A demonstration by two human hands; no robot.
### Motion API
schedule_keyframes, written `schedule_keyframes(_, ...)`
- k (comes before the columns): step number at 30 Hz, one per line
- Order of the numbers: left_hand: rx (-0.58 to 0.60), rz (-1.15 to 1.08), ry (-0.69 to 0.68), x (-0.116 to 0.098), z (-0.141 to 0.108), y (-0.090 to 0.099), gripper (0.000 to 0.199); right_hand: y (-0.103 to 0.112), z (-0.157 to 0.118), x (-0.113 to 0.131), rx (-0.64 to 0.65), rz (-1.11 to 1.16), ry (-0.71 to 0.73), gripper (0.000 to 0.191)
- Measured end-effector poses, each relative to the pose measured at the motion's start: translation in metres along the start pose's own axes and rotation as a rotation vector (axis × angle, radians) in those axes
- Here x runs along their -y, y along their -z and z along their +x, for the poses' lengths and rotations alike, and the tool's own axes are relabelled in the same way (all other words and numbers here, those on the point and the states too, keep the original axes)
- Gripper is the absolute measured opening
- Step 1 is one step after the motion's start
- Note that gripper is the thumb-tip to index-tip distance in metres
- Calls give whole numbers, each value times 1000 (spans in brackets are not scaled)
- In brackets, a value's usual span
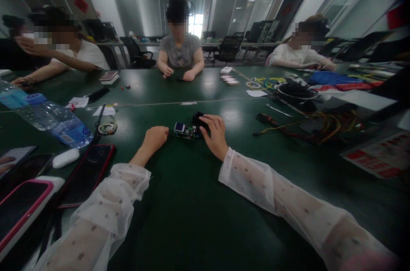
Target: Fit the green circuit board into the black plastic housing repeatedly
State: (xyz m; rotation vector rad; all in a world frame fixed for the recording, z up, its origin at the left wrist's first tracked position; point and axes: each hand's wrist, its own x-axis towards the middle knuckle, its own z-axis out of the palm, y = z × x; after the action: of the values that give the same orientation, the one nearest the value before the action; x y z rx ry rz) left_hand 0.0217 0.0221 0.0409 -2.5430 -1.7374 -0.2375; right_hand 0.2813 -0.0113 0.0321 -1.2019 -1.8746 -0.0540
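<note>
A small green circuit board with a little screen on its left end lies on the dark green table. Just left of the board, my left hand rests curled in a fist; its inner side is turned away, so whatever it may hold is hidden. My right hand has its fingers and thumb around a small black box, which stands at the board's right end. The fingers partly cover the box. Whether box and board touch, I cannot tell.
Water bottles, a white case and several phones lie at my left. Bundled wires and a metal tool are on the right. Across the table sits a person in grey; other people sit at both sides.
</note>
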Motion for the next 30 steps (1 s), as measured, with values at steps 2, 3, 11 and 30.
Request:
schedule_keyframes(2,7,-1,9,0,0,1,36,-3,-1,-9,-148,-25,-139,49)
schedule_keyframes(3,8,-6,12,-1,0,1,36,-6,-1,-16,-195,-25,-200,60)
schedule_keyframes(11,12,-10,22,-1,0,1,36,-27,-4,-56,-80,206,-414,54)
schedule_keyframes(30,33,-30,43,-3,-1,5,36,-4,-3,-2,125,319,-81,53)
